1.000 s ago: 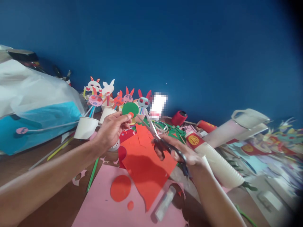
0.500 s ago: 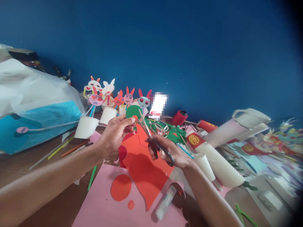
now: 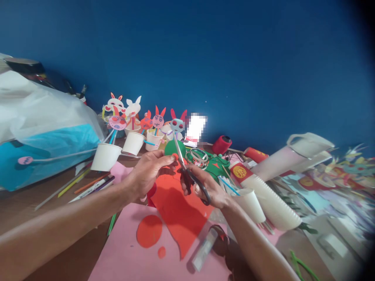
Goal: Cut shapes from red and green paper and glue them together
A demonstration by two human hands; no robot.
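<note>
My left hand [image 3: 150,168] is closed, pinching a green paper disc [image 3: 172,148] and a small orange paper disc [image 3: 175,156] between thumb and fingers. Black-handled scissors [image 3: 181,156] are gripped in my right hand [image 3: 209,187], blades pointing up and away. The blades lie against the green disc's right side and look nearly closed; whether they touch the orange piece I cannot tell. Below both hands an orange paper sheet [image 3: 183,214] with a curved cut edge overlaps a pink sheet [image 3: 117,246]. On the pink sheet rest a large orange circle [image 3: 149,231] and a small one [image 3: 161,252].
Paper animal faces on straws stand in white cups [image 3: 106,157] at the back left. To the right are a stack of paper cups [image 3: 266,199], a pitcher [image 3: 310,144] and a red thread spool [image 3: 222,144]. A clear tube [image 3: 205,249] lies in front. A plastic bag [image 3: 43,117] fills the left.
Both hands have shifted slightly; the green disc has moved down and to the right. The scissors' blades have come closer together.
</note>
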